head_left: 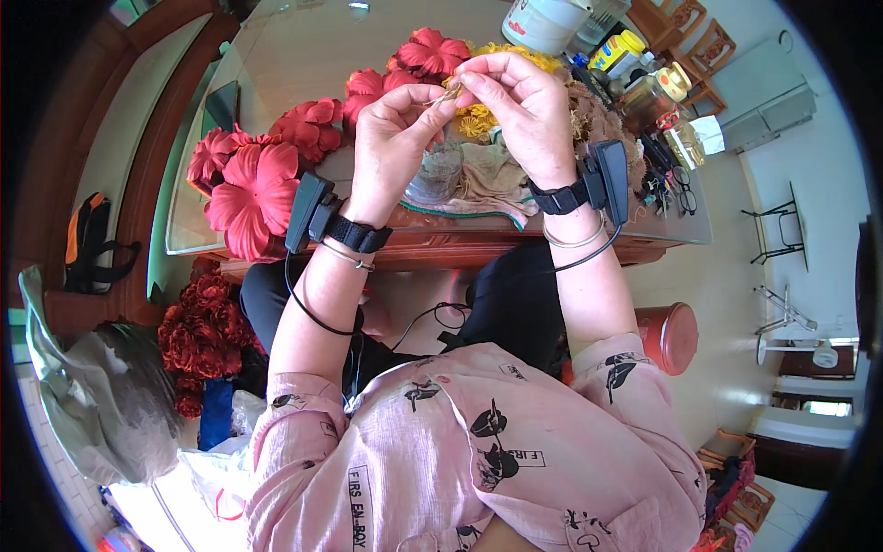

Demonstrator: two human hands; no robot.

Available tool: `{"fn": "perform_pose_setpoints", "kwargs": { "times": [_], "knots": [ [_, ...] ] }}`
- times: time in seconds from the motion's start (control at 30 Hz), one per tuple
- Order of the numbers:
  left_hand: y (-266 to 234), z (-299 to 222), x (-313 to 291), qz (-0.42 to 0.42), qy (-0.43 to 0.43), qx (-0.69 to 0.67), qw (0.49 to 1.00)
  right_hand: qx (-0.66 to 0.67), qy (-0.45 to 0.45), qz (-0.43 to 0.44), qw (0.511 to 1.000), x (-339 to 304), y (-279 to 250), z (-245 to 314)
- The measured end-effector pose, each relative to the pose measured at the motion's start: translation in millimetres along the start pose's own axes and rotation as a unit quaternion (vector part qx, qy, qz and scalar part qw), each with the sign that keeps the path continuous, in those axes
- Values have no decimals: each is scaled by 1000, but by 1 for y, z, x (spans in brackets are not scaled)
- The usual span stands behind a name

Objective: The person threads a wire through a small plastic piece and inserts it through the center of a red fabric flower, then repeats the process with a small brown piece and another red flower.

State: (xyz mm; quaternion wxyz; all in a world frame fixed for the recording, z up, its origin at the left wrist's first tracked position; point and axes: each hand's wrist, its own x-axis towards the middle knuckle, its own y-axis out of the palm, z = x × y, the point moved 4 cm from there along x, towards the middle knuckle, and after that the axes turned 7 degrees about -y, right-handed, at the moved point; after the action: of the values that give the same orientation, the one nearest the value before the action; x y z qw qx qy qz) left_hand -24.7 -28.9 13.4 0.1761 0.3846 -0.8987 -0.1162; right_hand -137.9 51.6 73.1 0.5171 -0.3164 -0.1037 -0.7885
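left fingers [429, 118] and right fingers [486, 89]: both nearly closed, thumb-to-finger pinch, tips almost meeting, top centre of frame. between them: one thin tan strand [448, 96], held up over the table [276, 55]; fine shape too small to tell. status, my read: mid-step. strand is in hand, not set down; whether it's finished, can't tell. nothing else in either grip.

counts: 1 strand visible; at least 5 red flowers [255, 190], upper left to top centre, overlapping; yellow flowers [476, 121] at top centre, partly hidden, no firm count; 1 brownish bunch [598, 124] right of those; 1 crumpled cloth [497, 179] below. farther out: 1 white tub [544, 26] at top, 1 pair of glasses [684, 190] upper right, dark red flowers [198, 322] at left, can't separate them.
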Motion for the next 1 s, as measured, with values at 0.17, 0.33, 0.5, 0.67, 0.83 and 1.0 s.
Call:
{"fn": "perform_pose_setpoints", "kwargs": {
  "times": [0.17, 0.33, 0.5, 0.67, 0.83, 1.0],
  "knots": [
    [-1, 0, 0, 4, 0, -2, 1000, 10, 0, -3, 1000, 1, -1, 1],
    [-1, 0, 0, 6, 1, -8, 1000, -30, -29, 2, 999, 1, -1, 5],
    [-1, -1, -1, 5, -1, -5, 1000, -65, -40, 0, 997, 0, 0, 7],
    [0, -1, -2, 4, 1, -3, 1000, -121, -57, 1, 991, -2, 2, 7],
    [-1, -2, -1, 7, -3, -1, 1000, -90, -42, 4, 995, -2, 1, 4],
    [-1, -1, -1, 7, -2, -7, 1000, -15, 2, 21, 1000, -1, -1, 0]
  ]
}}
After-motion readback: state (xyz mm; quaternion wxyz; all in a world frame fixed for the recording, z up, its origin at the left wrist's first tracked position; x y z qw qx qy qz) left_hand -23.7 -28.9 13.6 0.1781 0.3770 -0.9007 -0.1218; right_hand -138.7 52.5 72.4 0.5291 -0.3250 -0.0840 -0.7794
